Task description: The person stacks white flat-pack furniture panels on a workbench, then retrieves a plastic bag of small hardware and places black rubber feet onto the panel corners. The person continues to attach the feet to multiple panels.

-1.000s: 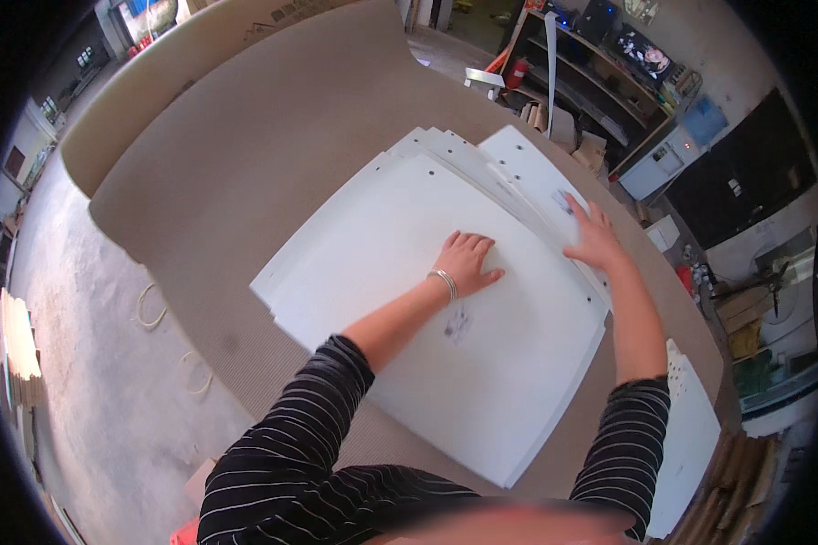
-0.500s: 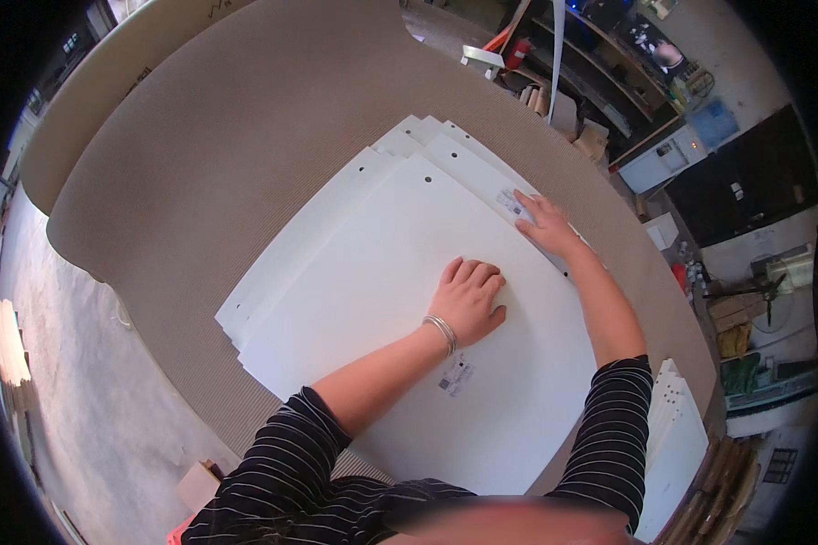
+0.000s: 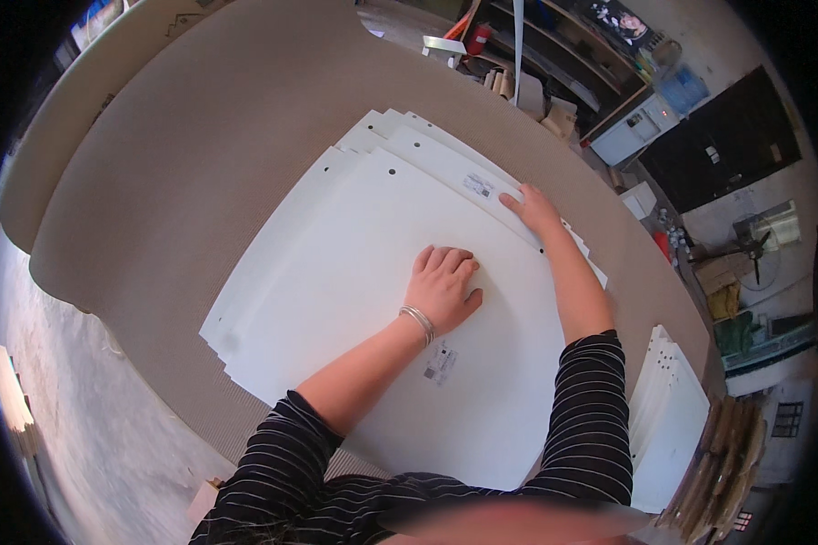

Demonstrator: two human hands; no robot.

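A stack of flat white panels with small dark holes lies on the brown corrugated cardboard, its sheets out of line at the edges. On the top white panel (image 3: 336, 263), which bears a printed label, rests my left hand (image 3: 441, 289), fingers apart and a little bent. My right hand (image 3: 535, 214) is at the far right edge of the stack. Its thumb lies on a lower white panel (image 3: 441, 154), beside that panel's label, and its fingers bend over the edge, their tips hidden. Metal bangles circle my left wrist.
Brown corrugated cardboard (image 3: 245, 118) spreads under and behind the stack, with a curved sheet edge at left. More white panels (image 3: 668, 409) stand at right, near bundled brown boards (image 3: 718, 463). Shelves, a white stool (image 3: 443, 45) and a fan (image 3: 754, 254) are farther back.
My right hand has shifted from lying by the lower panel's label to the stack's edge, its fingers now over it. My left hand stays on the top panel. The view has turned slightly.
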